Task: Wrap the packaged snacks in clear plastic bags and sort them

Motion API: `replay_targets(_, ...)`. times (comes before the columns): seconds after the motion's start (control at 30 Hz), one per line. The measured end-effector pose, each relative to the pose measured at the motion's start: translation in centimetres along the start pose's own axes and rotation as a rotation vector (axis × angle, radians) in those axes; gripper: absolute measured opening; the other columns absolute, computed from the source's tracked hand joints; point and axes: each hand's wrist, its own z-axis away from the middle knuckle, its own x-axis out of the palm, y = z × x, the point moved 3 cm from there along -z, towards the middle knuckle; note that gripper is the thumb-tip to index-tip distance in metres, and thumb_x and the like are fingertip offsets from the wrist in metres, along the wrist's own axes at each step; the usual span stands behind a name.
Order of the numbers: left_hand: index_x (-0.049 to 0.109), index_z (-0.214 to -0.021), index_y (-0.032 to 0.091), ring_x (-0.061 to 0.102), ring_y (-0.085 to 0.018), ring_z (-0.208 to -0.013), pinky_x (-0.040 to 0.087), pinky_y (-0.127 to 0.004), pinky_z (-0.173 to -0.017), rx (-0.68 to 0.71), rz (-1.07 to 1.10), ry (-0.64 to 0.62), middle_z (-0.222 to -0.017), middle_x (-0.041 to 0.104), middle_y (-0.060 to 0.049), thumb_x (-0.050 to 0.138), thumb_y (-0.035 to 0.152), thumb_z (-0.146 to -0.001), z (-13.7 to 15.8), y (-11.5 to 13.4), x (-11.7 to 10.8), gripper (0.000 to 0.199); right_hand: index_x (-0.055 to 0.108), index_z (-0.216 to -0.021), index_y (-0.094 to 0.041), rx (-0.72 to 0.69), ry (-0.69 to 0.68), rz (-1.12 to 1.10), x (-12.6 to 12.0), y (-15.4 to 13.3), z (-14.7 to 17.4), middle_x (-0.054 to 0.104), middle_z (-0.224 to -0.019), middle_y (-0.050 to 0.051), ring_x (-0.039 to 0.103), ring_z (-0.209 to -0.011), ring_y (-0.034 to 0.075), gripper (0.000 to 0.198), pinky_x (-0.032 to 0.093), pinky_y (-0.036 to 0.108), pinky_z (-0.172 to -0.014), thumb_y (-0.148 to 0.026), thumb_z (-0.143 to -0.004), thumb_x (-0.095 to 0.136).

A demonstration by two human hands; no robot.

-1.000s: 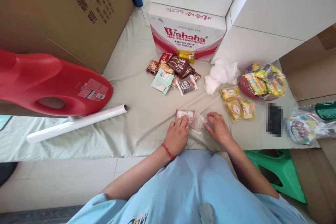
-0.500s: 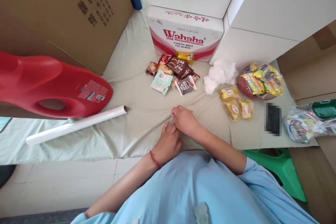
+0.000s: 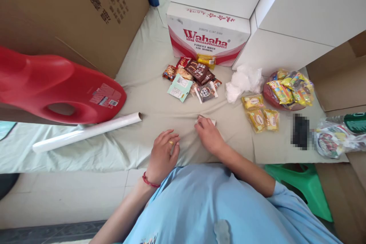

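Note:
My left hand (image 3: 166,148), with a gold ring and a red string bracelet, is over the pale cloth (image 3: 160,112) near the front edge, fingers apart and nothing in it. To its right, my right hand (image 3: 210,133) has its fingers bent down on a small flat thing, mostly covered. Only a pale edge (image 3: 214,122) beside the fingers and a thin brownish edge at the fingertips show. Beyond the hands lies a pile of snack packets, among them a mint-green packet (image 3: 180,88), a dark brown packet (image 3: 198,70) and a grey-and-white packet (image 3: 206,92).
Several yellow packets (image 3: 256,119) lie right of my hands, near crumpled white plastic (image 3: 244,82) and a red bowl (image 3: 270,99) of yellow snacks. A Wahaha carton (image 3: 208,40) stands behind. Left are a white roll (image 3: 88,131) and a red plastic object (image 3: 71,84).
My hands, together before, are now apart. The left has moved left and opened; the right stays near its place, and a pale edge now shows beside it. The view has shifted slightly.

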Motion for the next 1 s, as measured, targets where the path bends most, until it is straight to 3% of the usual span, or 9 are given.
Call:
replay_targets(0.07,0.073,-0.105,0.022,0.064,-0.028,-0.124,0.052,-0.051,-0.108,-0.06,0.116,-0.022,-0.113,0.075,-0.008,0.054,0.027,-0.098,-0.2,0.6,0.2,0.021,0.07,-0.106,-0.021,0.035,0.119,-0.255,-1.5,1.4,0.7,0.063,-0.119,0.012,0.057,-0.112,0.026,0.028,0.05,0.043,-0.098,-0.008,-0.093,0.048)
replay_targets(0.17,0.07,-0.116,0.023,0.065,-0.025,-0.121,0.055,-0.046,-0.105,-0.211,0.403,-0.09,-0.123,0.07,-0.01,0.057,0.037,-0.099,-0.8,1.4,1.5,0.026,0.07,-0.103,-0.024,0.179,0.271,-0.792,-4.0,3.7,2.3,0.065,-0.107,0.007,0.062,-0.098,0.022,0.015,0.052,0.037,-0.09,-0.024,-0.092,0.06)
replay_targets(0.3,0.058,-0.135,0.022,0.061,-0.029,-0.13,0.058,-0.043,-0.099,-0.425,0.896,-0.236,-0.142,0.06,-0.015,0.07,0.052,-0.089,-2.4,3.0,4.3,0.056,0.07,-0.09,-0.024,0.398,0.204,-1.418,-4.7,5.4,4.3,0.068,-0.095,0.002,0.062,-0.083,0.017,0.025,0.052,0.03,-0.077,-0.039,-0.077,0.084)
replay_targets(0.4,0.061,-0.128,0.017,0.068,-0.028,-0.116,0.058,-0.04,-0.094,-0.497,1.15,-0.422,-0.129,0.069,-0.015,0.077,0.052,-0.084,-3.5,4.6,6.6,0.058,0.073,-0.089,-0.023,0.446,0.143,-1.516,-3.7,5.5,5.5,0.07,-0.094,0.002,0.063,-0.082,0.017,0.031,0.052,0.03,-0.076,-0.043,-0.072,0.089)
replay_targets(0.5,0.063,-0.113,0.016,0.072,-0.023,-0.098,0.058,-0.038,-0.089,-0.548,1.168,-0.423,-0.106,0.075,-0.01,0.08,0.047,-0.079,-4.1,5.3,8.3,0.049,0.075,-0.1,-0.024,0.43,0.168,-1.392,-2.7,5.6,6.6,0.072,-0.097,0.004,0.065,-0.086,0.018,0.03,0.053,0.032,-0.08,-0.051,-0.086,0.077)
replay_targets(0.6,0.061,-0.104,0.018,0.071,-0.022,-0.09,0.058,-0.038,-0.085,-0.551,1.012,-0.36,-0.098,0.074,-0.006,0.082,0.04,-0.075,-4.5,5.6,9.8,0.042,0.075,-0.113,-0.026,0.339,0.199,-1.112,-2.6,6.1,7.5,0.072,-0.111,0.005,0.067,-0.099,0.021,0.028,0.053,0.035,-0.091,-0.042,-0.09,0.072)
replay_targets(0.8,0.061,-0.104,0.019,0.07,-0.022,-0.096,0.056,-0.039,-0.091,-0.46,0.804,-0.37,-0.105,0.072,-0.009,0.069,0.035,-0.081,-5.0,6.1,11.1,0.029,0.074,-0.11,-0.024,0.246,0.254,-0.565,-5.5,11.5,6.5,0.074,-0.109,0.007,0.068,-0.103,0.022,0.029,0.051,0.038,-0.095,-0.02,-0.093,0.051)
replay_targets(1.0,0.062,-0.098,0.02,0.069,-0.022,-0.09,0.055,-0.038,-0.088,-0.471,0.664,-0.3,-0.096,0.071,-0.007,0.062,0.041,-0.084,-4.1,4.1,9.6,0.025,0.075,-0.105,-0.015,0.309,0.013,0.218,-8.3,16.8,3.3,0.071,-0.102,0.015,0.06,-0.099,0.029,0.023,0.044,0.036,-0.086,-0.018,-0.093,0.055)
